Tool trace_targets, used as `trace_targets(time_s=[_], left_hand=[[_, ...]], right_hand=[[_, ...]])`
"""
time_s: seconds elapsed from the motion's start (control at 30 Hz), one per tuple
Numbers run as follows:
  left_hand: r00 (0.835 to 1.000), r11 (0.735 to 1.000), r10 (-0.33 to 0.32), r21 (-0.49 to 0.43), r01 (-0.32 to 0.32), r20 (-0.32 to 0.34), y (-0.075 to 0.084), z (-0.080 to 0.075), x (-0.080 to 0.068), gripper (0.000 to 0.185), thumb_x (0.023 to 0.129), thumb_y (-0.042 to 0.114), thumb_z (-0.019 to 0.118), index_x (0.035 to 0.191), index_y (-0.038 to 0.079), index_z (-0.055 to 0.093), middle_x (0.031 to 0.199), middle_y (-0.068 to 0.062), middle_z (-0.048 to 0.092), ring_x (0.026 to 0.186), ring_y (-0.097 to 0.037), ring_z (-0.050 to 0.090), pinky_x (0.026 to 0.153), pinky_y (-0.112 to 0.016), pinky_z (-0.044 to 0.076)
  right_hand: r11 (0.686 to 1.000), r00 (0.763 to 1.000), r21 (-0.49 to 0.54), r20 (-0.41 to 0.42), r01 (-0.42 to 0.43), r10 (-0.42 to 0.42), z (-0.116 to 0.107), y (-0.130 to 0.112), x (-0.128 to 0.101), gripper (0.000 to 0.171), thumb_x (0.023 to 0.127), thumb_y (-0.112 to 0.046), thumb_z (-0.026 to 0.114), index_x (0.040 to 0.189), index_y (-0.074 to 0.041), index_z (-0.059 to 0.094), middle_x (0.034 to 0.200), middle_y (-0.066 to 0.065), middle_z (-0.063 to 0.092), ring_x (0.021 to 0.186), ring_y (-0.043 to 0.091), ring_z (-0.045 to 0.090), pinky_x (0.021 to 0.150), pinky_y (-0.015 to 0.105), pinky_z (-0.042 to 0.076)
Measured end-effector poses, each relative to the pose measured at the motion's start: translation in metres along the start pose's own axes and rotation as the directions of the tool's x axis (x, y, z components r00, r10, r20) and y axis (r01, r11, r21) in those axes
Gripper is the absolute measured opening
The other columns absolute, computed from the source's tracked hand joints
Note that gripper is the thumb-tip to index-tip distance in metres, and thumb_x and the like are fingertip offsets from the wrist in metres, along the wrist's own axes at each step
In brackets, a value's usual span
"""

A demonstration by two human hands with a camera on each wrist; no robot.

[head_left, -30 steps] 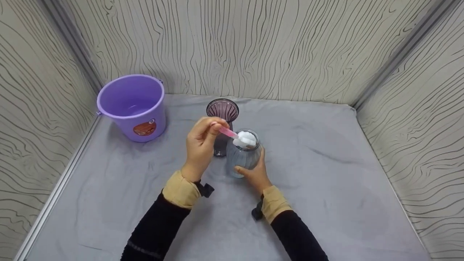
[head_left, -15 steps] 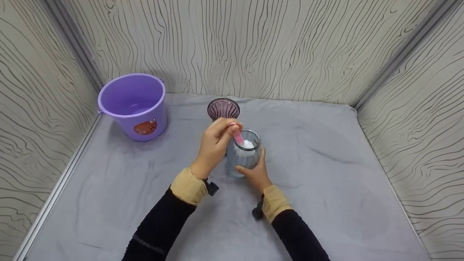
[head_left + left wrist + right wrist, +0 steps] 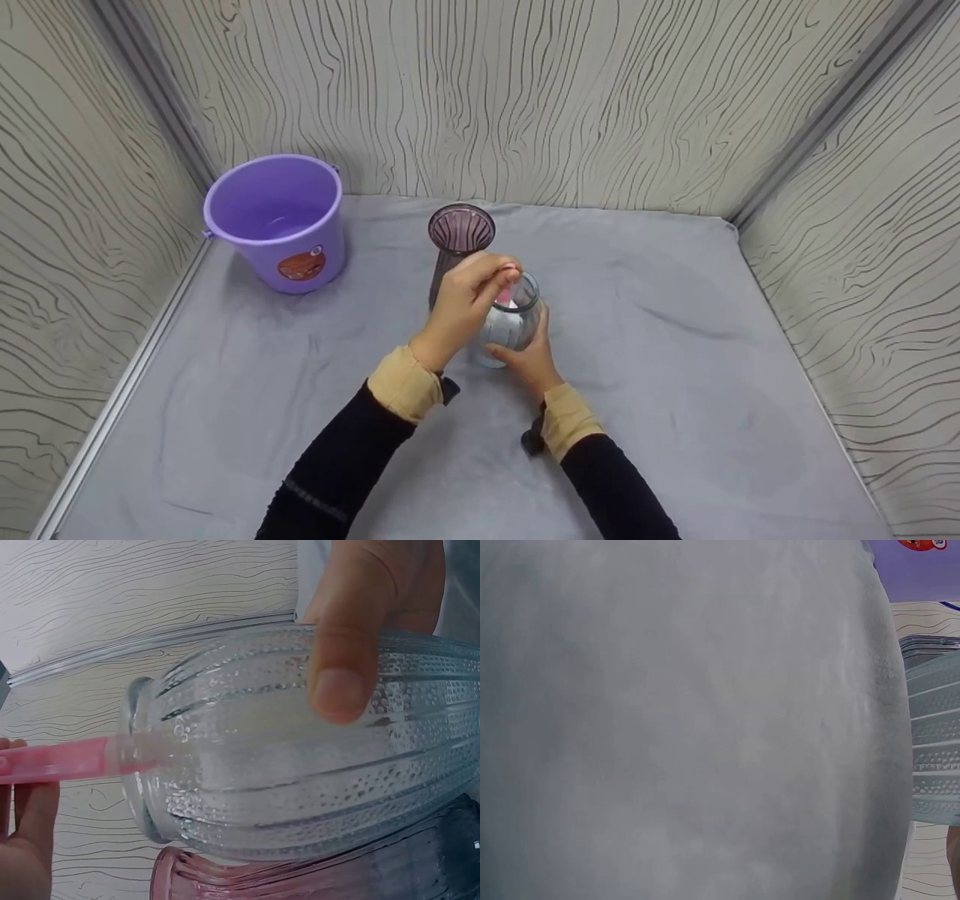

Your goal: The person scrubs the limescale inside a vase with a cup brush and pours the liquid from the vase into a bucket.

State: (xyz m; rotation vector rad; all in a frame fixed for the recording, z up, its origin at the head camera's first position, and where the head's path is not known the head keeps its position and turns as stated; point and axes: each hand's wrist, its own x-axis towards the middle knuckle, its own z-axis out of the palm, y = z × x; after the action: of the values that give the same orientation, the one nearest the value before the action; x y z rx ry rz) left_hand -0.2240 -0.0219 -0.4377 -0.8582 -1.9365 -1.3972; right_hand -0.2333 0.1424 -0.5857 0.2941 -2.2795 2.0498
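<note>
Left hand pinches pink-handled brush inside clear ribbed glass vase, right hand gripping; scrubbing step, next needs steady hold.

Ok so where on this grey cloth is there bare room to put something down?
Bare stretches: the grey cloth right of the clear vase, up to the wall, and the near left below the purple bucket. Crowded: the middle, where both hands, the clear vase and the purple vase cluster.

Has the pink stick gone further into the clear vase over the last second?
Yes. The pink stick has sunk into the clear vase; the left hand pinching it moved right, toward the vase mouth, while the purple bucket stayed put.
</note>
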Motion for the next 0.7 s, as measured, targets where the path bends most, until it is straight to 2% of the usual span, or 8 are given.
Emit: trace_targets(time_s=[0.17, 0.27, 0.43, 0.6, 0.7], left_hand=[[0.992, 0.991, -0.019, 0.133, 0.002, 0.124, -0.009, 0.008, -0.013, 0.014, 0.097, 0.013, 0.067, 0.104, 0.002, 0.073, 0.099, -0.009, 0.071, 0.095, -0.021, 0.066, 0.086, -0.031, 0.055], [0.99, 0.982, -0.028, 0.187, 0.001, 0.141, -0.01, 0.01, -0.02, 0.016, 0.098, 0.015, 0.066, 0.107, 0.003, 0.073, 0.102, -0.009, 0.071, 0.098, -0.021, 0.067, 0.087, -0.032, 0.055], [0.989, 0.98, -0.059, 0.196, 0.031, 0.138, -0.006, 0.009, -0.017, 0.018, 0.099, 0.017, 0.064, 0.108, 0.004, 0.073, 0.103, -0.008, 0.071, 0.099, -0.021, 0.067, 0.088, -0.032, 0.055], [0.978, 0.964, -0.052, 0.265, -0.003, 0.201, -0.005, 0.011, -0.012, 0.016, 0.099, 0.017, 0.064, 0.104, 0.004, 0.072, 0.102, -0.009, 0.072, 0.098, -0.021, 0.069, 0.087, -0.032, 0.056], [0.968, 0.949, -0.064, 0.315, -0.016, 0.242, -0.004, 0.012, -0.01, 0.014, 0.099, 0.016, 0.064, 0.102, 0.004, 0.072, 0.099, -0.009, 0.072, 0.096, -0.022, 0.07, 0.084, -0.033, 0.057]], right_hand=[[0.999, 0.999, -0.007, 0.018, 0.043, -0.042, -0.002, 0.0, 0.0, 0.13, 0.068, -0.037, 0.094, 0.157, 0.001, 0.006, 0.163, 0.027, 0.016, 0.151, 0.039, 0.015, 0.122, 0.057, 0.007], [0.998, 0.998, -0.013, 0.033, 0.059, -0.058, -0.001, 0.002, 0.0, 0.127, 0.07, -0.032, 0.093, 0.157, 0.001, 0.006, 0.163, 0.026, 0.016, 0.151, 0.039, 0.015, 0.121, 0.057, 0.008], [0.998, 0.997, 0.009, 0.037, 0.067, -0.067, 0.0, 0.002, 0.002, 0.124, 0.071, -0.028, 0.092, 0.157, -0.001, 0.007, 0.163, 0.024, 0.017, 0.15, 0.037, 0.016, 0.122, 0.056, 0.008], [0.999, 0.999, 0.01, 0.024, 0.046, -0.046, -0.001, 0.002, 0.001, 0.122, 0.072, -0.025, 0.09, 0.158, -0.002, 0.007, 0.164, 0.022, 0.016, 0.15, 0.035, 0.016, 0.122, 0.055, 0.007], [0.999, 0.999, 0.004, 0.025, 0.047, -0.047, -0.002, 0.003, 0.0, 0.123, 0.072, -0.028, 0.091, 0.158, -0.002, 0.006, 0.164, 0.022, 0.016, 0.151, 0.035, 0.016, 0.122, 0.055, 0.007]])
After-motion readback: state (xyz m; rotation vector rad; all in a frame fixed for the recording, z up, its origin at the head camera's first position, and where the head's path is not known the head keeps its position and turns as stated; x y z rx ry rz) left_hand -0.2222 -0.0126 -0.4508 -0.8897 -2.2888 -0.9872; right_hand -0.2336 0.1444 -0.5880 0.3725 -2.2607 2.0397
